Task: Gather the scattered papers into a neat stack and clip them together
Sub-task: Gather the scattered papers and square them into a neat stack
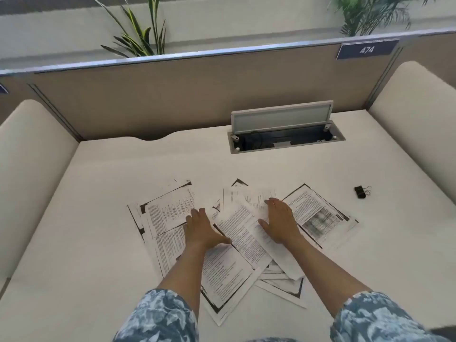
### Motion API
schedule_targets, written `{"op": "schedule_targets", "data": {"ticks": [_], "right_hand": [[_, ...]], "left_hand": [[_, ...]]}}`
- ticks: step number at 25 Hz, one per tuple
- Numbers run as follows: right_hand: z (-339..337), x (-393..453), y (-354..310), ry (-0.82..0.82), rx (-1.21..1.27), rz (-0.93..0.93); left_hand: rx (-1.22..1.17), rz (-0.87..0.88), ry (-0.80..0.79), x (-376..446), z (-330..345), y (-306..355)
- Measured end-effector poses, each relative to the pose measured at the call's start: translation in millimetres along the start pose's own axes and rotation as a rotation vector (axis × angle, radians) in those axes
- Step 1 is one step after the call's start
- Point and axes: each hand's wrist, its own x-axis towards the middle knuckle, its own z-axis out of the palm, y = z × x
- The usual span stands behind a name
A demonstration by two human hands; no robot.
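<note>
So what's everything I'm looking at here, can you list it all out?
papers: many, count unclear, white with black print, scattered and overlapping at the middle of the desk
binder clip: one, black, on the desk to the right of the papers, apart from them
desk: one, off-white, under everything
cable box: one, grey, lid raised, set into the far side of the desk
partition: one, beige with a metal top edge, behind the desk
number plate: one, blue, reads 474, top right of the partition
plants: two, green, beyond the partition
sleeves: two, blue and white pattern, bottom edge
left hand: flat on the papers
right hand: flat on the papers
</note>
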Motion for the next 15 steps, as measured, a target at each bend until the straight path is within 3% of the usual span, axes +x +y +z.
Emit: {"op": "schedule_targets", "data": {"ticks": [8, 12, 15], "right_hand": [[26, -51, 6, -0.133, 0.129, 0.273], [38, -62, 1, -0.188, 0.181, 0.309], [42, -66, -7, -0.179, 0.079, 0.29]], "left_hand": [[0.076, 0.01, -0.119, -2, 11, -5], [0.006, -0.011, -0.117, -3, 15, -10], [-0.023, -0.02, -0.09, -2, 16, -14]]}}
